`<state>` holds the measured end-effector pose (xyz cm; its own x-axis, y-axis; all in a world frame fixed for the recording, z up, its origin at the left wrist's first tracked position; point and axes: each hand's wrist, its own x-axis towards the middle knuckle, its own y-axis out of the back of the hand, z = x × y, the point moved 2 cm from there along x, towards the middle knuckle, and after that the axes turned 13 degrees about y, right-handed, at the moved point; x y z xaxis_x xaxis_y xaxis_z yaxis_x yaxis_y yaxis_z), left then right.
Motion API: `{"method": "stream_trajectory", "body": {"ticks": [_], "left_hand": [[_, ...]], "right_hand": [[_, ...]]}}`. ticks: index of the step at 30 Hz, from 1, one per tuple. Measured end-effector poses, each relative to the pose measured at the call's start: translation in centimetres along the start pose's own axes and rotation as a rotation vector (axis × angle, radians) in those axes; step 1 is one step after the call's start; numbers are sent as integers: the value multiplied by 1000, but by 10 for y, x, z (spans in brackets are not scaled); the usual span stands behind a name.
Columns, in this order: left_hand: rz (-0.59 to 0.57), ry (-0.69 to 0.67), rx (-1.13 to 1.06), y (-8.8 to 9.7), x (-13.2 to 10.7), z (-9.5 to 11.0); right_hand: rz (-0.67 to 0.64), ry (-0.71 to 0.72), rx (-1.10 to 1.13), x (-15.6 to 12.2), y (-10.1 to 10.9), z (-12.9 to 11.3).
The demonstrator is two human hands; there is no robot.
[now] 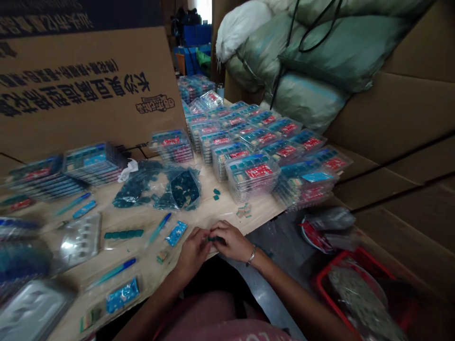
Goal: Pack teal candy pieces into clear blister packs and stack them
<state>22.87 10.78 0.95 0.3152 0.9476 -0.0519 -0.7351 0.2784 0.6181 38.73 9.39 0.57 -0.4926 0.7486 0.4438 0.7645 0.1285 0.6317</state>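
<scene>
A very large brown cardboard sheet point(88, 85) with printed black characters stands at the far left side, and at the back right there are big pale green and white sacks point(313, 61) lying on each other. Below them is the wooden desk point(213, 215), which is covered with many things. The biggest group on it is the stacks of clear plastic packs point(252, 175), in rows from the middle to the far right, each with blue and red labels; more such stacks lie at the left, near the cardboard. On the floor at the lower right is a red basket point(341, 279), and its content is too blurred to tell. In the middle of the desk lie clear bags of dark teal pieces point(185, 189). An empty clear tray point(80, 239) lies at the left, with a blue pen point(159, 227) and a small blue packet point(176, 233) nearer to the person. At the near edge of the desk the left hand point(194, 250) and the right hand point(232, 242) are curled, with their fingertips together, and between them they pinch a small dark teal piece point(213, 239), just above the desk edge. The right wrist has a thin bracelet point(251, 256).
</scene>
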Motion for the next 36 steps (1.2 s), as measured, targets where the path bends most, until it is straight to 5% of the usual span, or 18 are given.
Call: {"method": "stream_trajectory", "body": {"ticks": [5,11,18,24,31,36], "left_hand": [[-18,-27,67,-1,-1,-5],[-82,-34,116,-1,10,-6],[-29,-9,137,-2,6,-6],[0,-72,232,-4,-1,-6],[6,-104,278,-4,0,-4],[35,-97,251,-5,0,-6]], "right_hand": [[125,-90,-53,25,25,28],[-26,-306,-336,63,28,60],[33,-312,-212,50,20,72],[175,-274,-229,43,27,69],[-99,-197,-357,57,17,56],[-74,-173,-329,59,19,56]]}}
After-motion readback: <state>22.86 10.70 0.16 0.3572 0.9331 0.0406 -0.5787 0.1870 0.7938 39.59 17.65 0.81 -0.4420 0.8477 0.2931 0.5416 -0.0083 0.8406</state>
